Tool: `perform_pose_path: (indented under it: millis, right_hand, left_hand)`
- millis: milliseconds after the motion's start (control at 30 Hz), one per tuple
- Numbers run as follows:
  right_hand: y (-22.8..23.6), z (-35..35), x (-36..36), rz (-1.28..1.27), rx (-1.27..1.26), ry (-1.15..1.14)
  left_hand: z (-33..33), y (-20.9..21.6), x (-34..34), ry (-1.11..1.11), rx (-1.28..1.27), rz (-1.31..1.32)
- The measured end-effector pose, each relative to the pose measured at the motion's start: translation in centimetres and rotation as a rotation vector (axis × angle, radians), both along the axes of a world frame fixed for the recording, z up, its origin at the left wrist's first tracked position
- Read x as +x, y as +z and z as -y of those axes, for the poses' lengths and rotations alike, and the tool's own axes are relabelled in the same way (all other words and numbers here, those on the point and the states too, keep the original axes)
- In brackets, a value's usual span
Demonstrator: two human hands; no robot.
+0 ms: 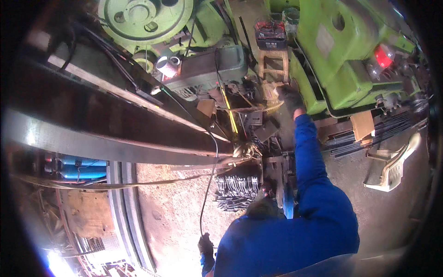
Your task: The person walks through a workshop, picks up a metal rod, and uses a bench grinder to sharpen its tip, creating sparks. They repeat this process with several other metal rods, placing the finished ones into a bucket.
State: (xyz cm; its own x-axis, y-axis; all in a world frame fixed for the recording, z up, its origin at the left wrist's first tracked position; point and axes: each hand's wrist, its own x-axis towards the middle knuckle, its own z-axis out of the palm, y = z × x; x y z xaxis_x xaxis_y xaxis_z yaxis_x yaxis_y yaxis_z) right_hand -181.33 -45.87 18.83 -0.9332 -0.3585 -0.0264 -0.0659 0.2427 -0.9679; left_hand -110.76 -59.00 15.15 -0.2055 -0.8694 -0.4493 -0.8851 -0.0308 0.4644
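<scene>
My right arm in its blue sleeve point(308, 147) stretches forward. My right hand point(290, 98), in a dark glove, is closed round something pale that I cannot make out, near the foot of a small wooden stool point(283, 69). Low on the left, my left hand point(206, 245), also gloved, is closed on a thin black cable point(212, 173). That cable runs up across a long steel beam point(115, 143). A stack of shiny metal parts point(236, 189) lies on the floor between my hands. Beyond it, a yellow strip point(229, 108) leans among scrap pieces point(265, 129).
Green machinery point(332, 55) stands at the right, with a large green wheel point(143, 21) at the far left. A white mug point(168, 68) rests on a dark green housing point(207, 69). Steel rods point(383, 134) and a white plastic chair point(392, 171) lie at the right.
</scene>
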Motion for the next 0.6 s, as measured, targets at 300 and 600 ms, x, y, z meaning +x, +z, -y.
perform_pose_path:
  millis: [300, 600]
  right_hand:
    - [15.1, 6.3, 1.5, -0.184, -0.249, 0.416]
    - [13.5, 21.1, -10.3, 0.318, -1.325, 0.199]
  left_hand:
    - [1.8, -5.3, 4.2, -0.104, 0.033, 0.057]
    - [0.5, -1.4, 1.7, 0.087, -0.007, -0.059]
